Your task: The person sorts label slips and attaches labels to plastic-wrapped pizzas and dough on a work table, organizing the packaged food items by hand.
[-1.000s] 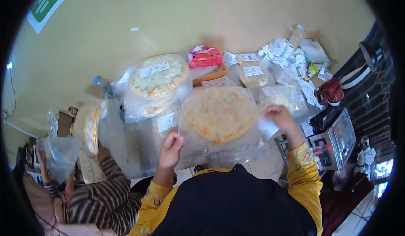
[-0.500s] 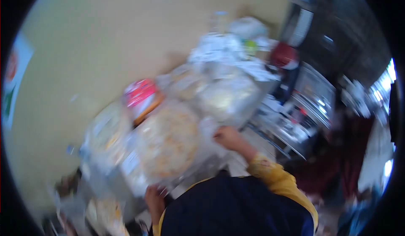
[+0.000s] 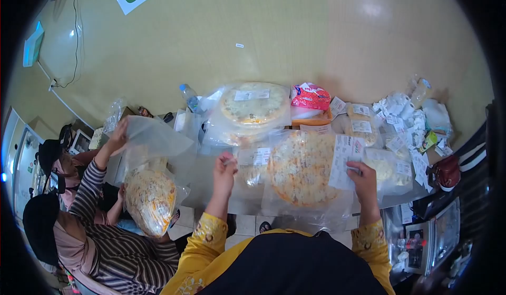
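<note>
A large flat pizza (image 3: pixel 303 168) in a clear plastic bag (image 3: pixel 274 203) lies on the table in front of me. My right hand (image 3: pixel 365 182) pinches a white printed paper label (image 3: pixel 345 160) over the pizza's right side. My left hand (image 3: pixel 225 176) is raised left of the pizza, fingers pressed together; a small whitish bit shows at the fingertips, too small to name. Behind the left hand, partly covered, lies another bagged pizza (image 3: pixel 247 175) with a label. Further back are stacked bagged pizzas (image 3: pixel 254 102), the top one labelled.
On my left a person in a striped sleeve (image 3: pixel 87 197) holds a bagged pizza (image 3: pixel 150 197). A red-and-pink pack (image 3: pixel 311 96) in an orange tray (image 3: pixel 312 120) stands at the back. Crumpled papers (image 3: pixel 395 105) and a dark red pouch (image 3: pixel 448 174) are at the right. A water bottle (image 3: pixel 188 96) stands back left.
The view has turned left and levelled, bringing the person on my left into sight. My left hand has risen from the near edge. My right hand now holds the paper label.
</note>
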